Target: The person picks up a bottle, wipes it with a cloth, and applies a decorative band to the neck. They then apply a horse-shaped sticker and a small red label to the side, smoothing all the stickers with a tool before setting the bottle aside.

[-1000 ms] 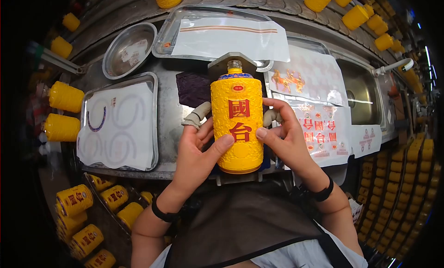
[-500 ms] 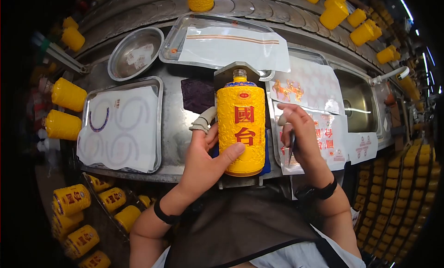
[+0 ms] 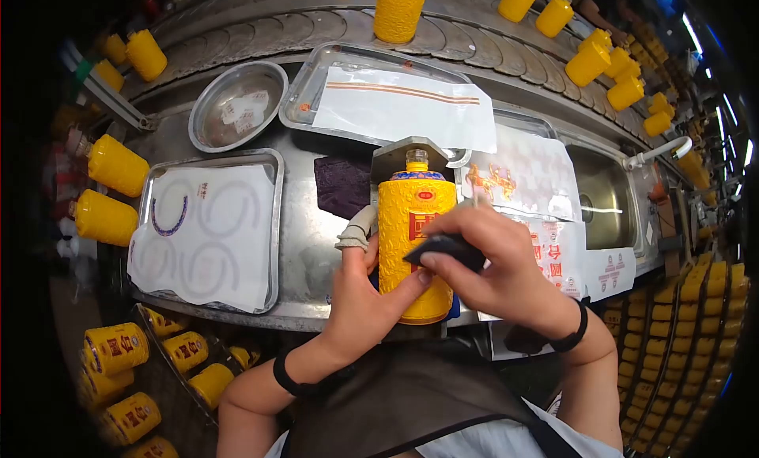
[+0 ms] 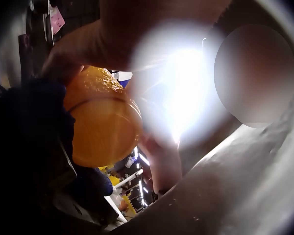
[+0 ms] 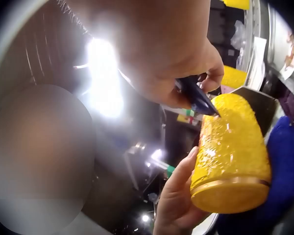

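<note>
A yellow embossed bottle [image 3: 397,252] with red characters leans back on a metal rest [image 3: 386,154], its clear neck pointing away. My left hand [image 3: 356,312] grips its lower left side, thumb on the front; a pale finger cover [image 3: 357,229] shows on that hand. My right hand [image 3: 510,264] pinches a small black scraper-like piece [image 3: 455,250] over the red characters, partly hiding them. In the right wrist view that dark piece [image 5: 198,98] has its pointed corner right at the bottle's face [image 5: 230,137]. Blue cloth [image 5: 286,161] lies under the bottle.
On the left stands a tray [image 3: 278,221] with decal sheets. Behind are a round metal bowl [image 3: 202,138] and another tray [image 3: 304,86]. Printed sheets [image 3: 545,252] and a sink [image 3: 601,189] lie right. Yellow bottles [image 3: 399,15] stand on the conveyor [image 3: 332,35] beyond.
My right hand let go of the bottle's right side, picked up the black scraper-like piece at the right, and brought it onto the front. My left hand kept its grip.
</note>
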Action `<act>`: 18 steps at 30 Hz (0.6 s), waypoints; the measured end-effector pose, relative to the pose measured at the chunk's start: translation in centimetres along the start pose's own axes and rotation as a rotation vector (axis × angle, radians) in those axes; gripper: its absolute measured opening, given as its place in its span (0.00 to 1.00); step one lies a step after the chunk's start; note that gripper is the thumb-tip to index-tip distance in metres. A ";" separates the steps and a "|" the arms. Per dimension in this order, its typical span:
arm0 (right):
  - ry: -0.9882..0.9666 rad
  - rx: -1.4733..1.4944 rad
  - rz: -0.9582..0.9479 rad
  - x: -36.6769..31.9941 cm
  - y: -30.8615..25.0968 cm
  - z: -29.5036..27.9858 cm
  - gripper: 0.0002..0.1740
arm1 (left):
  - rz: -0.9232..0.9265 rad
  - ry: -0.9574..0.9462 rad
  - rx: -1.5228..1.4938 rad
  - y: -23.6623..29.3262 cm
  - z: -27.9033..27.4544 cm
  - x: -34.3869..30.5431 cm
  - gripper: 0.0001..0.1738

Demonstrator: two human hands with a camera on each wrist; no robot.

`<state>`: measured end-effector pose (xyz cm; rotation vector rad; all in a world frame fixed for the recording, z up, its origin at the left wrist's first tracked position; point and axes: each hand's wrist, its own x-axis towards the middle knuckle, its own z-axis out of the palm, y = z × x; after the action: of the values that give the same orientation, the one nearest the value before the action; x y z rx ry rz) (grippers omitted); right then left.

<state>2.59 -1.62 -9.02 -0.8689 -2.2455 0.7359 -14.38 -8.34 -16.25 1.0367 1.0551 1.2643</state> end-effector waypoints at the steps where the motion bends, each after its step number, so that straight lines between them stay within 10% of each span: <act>1: 0.006 -0.076 -0.027 0.9 0.3 0.0 0.13 | 0.002 -0.006 0.005 0.2 0.1 -0.1 0.48; 6: 0.287 -0.056 0.082 5.2 3.8 -1.1 0.12 | -0.049 0.021 -0.086 0.4 0.4 -0.1 0.46; 18: 0.285 -0.096 -0.025 3.8 3.5 -1.1 0.11 | -0.042 0.029 -0.061 0.5 0.2 -0.2 0.44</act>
<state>2.45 3.63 -9.41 -0.9270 -2.0456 0.4624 -14.30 -8.54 -15.74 0.9486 1.0489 1.2729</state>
